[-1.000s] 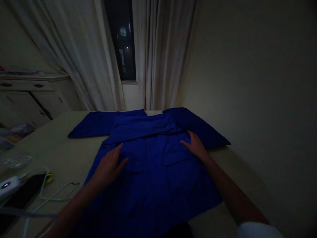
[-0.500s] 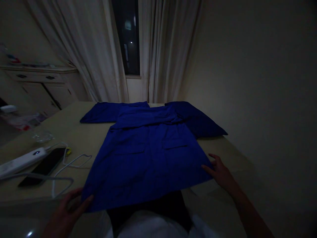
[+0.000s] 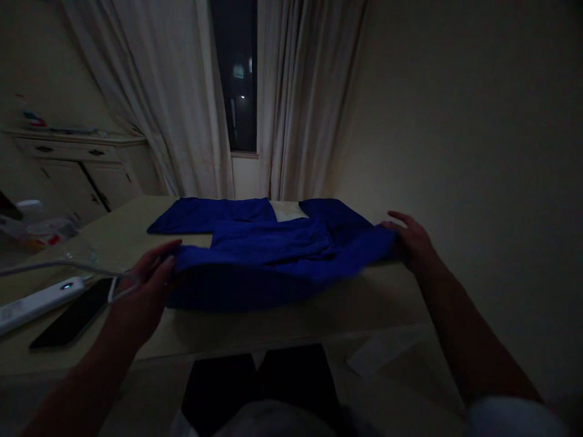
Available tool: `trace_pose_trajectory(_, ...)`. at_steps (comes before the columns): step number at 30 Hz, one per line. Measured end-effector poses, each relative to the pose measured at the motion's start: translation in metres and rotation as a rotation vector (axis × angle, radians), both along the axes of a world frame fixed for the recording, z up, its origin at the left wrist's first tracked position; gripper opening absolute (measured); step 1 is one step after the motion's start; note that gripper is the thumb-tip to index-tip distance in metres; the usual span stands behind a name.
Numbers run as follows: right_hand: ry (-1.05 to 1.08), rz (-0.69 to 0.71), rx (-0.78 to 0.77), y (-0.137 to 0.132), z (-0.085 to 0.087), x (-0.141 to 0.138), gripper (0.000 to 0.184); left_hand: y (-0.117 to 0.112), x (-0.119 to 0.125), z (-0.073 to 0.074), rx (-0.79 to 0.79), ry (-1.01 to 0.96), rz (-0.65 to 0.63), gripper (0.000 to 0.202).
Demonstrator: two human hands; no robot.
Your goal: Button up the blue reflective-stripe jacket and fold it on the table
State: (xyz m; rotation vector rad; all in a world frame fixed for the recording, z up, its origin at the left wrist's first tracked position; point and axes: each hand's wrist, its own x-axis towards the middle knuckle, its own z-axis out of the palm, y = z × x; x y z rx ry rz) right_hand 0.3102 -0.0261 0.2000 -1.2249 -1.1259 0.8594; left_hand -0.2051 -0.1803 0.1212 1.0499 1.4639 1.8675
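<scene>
A blue jacket (image 3: pixel 273 240) lies on the table with its sleeves stretched to both sides at the far end. Its lower part is lifted and folded upward, the hem raised off the tabletop. My left hand (image 3: pixel 146 285) pinches the hem's left corner. At the right corner, my right hand (image 3: pixel 410 240) grips the cloth between thumb and fingers, with one finger extended. Between the hands the hem sags, and its underside looks dark. A white cable (image 3: pixel 59 263) passes across my left wrist.
To the left on the table (image 3: pixel 182 340) lie a white power strip or power bank (image 3: pixel 43 303) and a dark phone (image 3: pixel 73 315). A clear plastic object (image 3: pixel 79 252) is behind them. Curtains (image 3: pixel 300 121) and a cabinet (image 3: pixel 91 170) stand beyond; a wall is at right.
Both hands have raised the jacket's hem from the near table edge and carried it forward, away from me. The jacket's lower part now folds over toward its upper part.
</scene>
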Motion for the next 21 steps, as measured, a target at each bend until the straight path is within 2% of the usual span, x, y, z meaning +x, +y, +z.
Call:
trace_pose_trajectory(2,0.080,-0.057,0.039,0.059,0.004,-0.030,0.049,0.056,-0.001,0.013,0.056,-0.083,-0.025,0.060)
trace_pose_trajectory(3,0.084,-0.054,0.023,0.082,0.000,-0.041,0.046,0.078,-0.004,0.014,0.039,-0.105,-0.023,0.064)
trace_pose_trajectory(4,0.041,-0.066,-0.011,0.100,-0.008,-0.049,0.046,0.095,-0.009,0.010,-0.001,-0.089,-0.018,0.069)
trace_pose_trajectory(6,-0.193,-0.111,-0.061,0.117,-0.035,-0.053,0.055,0.114,-0.023,-0.007,-0.134,0.035,0.014,0.082)
trace_pose_trajectory(9,-0.699,-0.201,-0.081,0.110,-0.091,-0.036,0.069,0.116,-0.047,-0.047,-0.423,0.299,0.074,0.101)
trace_pose_trajectory(10,-0.810,-0.215,-0.121,0.104,-0.109,-0.028,0.071,0.114,-0.054,-0.059,-0.530,0.347,0.075,0.105)
trace_pose_trajectory(12,-0.931,-0.195,-0.255,0.094,-0.137,-0.014,0.075,0.112,-0.063,-0.077,-0.695,0.361,0.051,0.109)
trace_pose_trajectory(13,-0.955,-0.171,-0.316,0.090,-0.147,-0.010,0.078,0.113,-0.066,-0.081,-0.741,0.338,0.036,0.109)
trace_pose_trajectory(16,-0.972,-0.114,-0.371,0.088,-0.161,-0.013,0.084,0.127,-0.065,-0.077,-0.823,0.158,-0.034,0.097)
trace_pose_trajectory(19,-0.892,-0.073,-0.340,0.086,-0.163,-0.025,0.080,0.140,-0.055,-0.062,-0.890,-0.092,-0.191,0.073)
trace_pose_trajectory(21,-0.787,-0.008,-0.330,0.076,-0.162,-0.024,0.076,0.137,-0.050,-0.056,-0.901,-0.186,-0.253,0.061)
